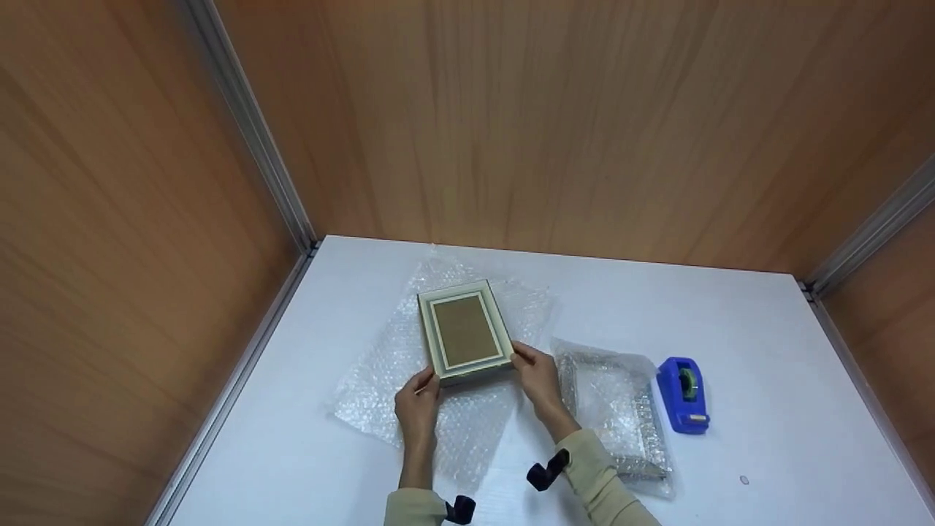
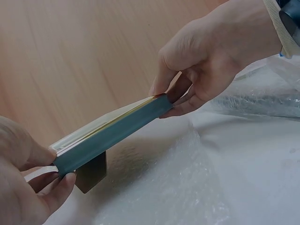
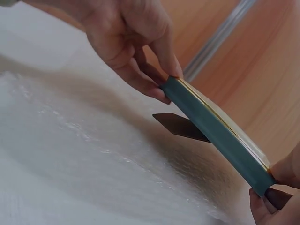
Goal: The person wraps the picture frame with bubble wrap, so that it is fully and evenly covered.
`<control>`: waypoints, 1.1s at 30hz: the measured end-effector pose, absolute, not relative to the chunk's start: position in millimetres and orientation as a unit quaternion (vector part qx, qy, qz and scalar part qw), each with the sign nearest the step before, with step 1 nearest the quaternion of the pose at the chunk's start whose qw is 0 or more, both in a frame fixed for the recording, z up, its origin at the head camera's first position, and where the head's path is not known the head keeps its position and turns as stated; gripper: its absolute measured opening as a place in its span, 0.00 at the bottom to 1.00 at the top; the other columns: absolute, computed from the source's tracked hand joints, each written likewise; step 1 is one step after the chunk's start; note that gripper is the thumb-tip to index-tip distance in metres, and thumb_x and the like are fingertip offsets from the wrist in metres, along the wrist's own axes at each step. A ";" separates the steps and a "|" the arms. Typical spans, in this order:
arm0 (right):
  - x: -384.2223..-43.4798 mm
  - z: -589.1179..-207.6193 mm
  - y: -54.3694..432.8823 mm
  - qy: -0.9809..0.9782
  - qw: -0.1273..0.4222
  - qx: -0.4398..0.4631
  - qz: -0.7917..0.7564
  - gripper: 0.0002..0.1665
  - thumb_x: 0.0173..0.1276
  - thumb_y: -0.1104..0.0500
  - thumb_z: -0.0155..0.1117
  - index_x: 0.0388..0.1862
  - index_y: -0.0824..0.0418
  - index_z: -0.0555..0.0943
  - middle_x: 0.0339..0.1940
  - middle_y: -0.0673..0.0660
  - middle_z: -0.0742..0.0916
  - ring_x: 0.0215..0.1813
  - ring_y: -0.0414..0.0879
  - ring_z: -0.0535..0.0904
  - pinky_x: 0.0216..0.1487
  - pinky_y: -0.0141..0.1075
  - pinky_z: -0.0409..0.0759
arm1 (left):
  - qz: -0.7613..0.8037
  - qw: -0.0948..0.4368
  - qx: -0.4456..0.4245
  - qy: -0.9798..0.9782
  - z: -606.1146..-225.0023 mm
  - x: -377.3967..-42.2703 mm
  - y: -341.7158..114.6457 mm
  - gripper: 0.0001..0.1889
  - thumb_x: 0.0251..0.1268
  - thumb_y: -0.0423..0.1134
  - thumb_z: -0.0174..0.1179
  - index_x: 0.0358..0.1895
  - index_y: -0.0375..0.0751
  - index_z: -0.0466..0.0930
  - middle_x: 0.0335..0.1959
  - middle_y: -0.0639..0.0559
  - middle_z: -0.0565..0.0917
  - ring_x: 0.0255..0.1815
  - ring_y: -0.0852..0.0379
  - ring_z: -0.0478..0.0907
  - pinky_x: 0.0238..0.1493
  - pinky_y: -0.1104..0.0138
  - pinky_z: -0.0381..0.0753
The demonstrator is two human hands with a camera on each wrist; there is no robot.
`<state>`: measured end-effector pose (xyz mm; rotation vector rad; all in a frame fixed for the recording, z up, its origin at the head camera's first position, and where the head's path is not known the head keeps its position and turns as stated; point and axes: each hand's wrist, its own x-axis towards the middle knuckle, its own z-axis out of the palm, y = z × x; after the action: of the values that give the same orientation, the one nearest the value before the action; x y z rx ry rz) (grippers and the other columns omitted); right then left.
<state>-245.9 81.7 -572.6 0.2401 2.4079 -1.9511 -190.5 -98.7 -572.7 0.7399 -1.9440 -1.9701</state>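
Note:
A picture frame [image 1: 466, 332] with a pale border and a brown middle is held up over the bubble wrap by both hands. My left hand [image 1: 418, 409] pinches its near left corner, thumb above and fingers beneath. At the near right corner my right hand [image 1: 539, 376] pinches it the same way. The wrist views show the frame's teal side edge [image 2: 112, 136] and a dark stand flap [image 3: 180, 126] hanging from its back. Under it, a sheet of bubble wrap [image 1: 380, 380] lies spread on the table.
To the right of my right hand lies a bubble-wrapped package [image 1: 610, 409]. A blue tape dispenser [image 1: 681, 409] stands just beyond it. A small round bit [image 1: 744, 480] lies on the white table [image 1: 760, 329]. Wooden panels [image 1: 555, 131] rise at the back and sides.

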 end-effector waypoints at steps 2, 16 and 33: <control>-244.9 -573.7 80.1 0.777 0.021 0.077 -0.624 0.20 0.70 0.64 0.57 0.60 0.66 0.77 0.59 0.64 0.82 0.60 0.55 0.78 0.59 0.42 0.78 | -0.681 0.137 0.260 -0.670 -575.1 -189.7 -99.8 0.14 0.62 0.28 0.58 0.50 0.27 0.81 0.45 0.33 0.83 0.38 0.54 0.82 0.40 0.65 0.85; -247.4 -583.2 70.8 0.791 0.020 0.076 -0.606 0.19 0.69 0.64 0.57 0.58 0.67 0.78 0.57 0.64 0.82 0.60 0.55 0.78 0.61 0.44 0.76 | -0.688 0.139 0.280 -0.655 -583.4 -188.6 -104.3 0.13 0.62 0.27 0.59 0.50 0.27 0.81 0.45 0.32 0.83 0.36 0.58 0.81 0.38 0.69 0.84; -245.7 -590.6 68.1 0.787 0.043 0.093 -0.608 0.20 0.70 0.62 0.56 0.60 0.65 0.78 0.60 0.63 0.81 0.63 0.56 0.75 0.64 0.44 0.74 | -0.662 0.126 0.279 -0.684 -591.1 -186.9 -106.4 0.14 0.65 0.29 0.57 0.52 0.29 0.80 0.49 0.34 0.83 0.45 0.50 0.81 0.42 0.68 0.83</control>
<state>-245.7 68.1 -590.6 0.2847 2.4068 -1.8609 -186.9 -106.4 -591.1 0.8111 -1.9925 -1.9268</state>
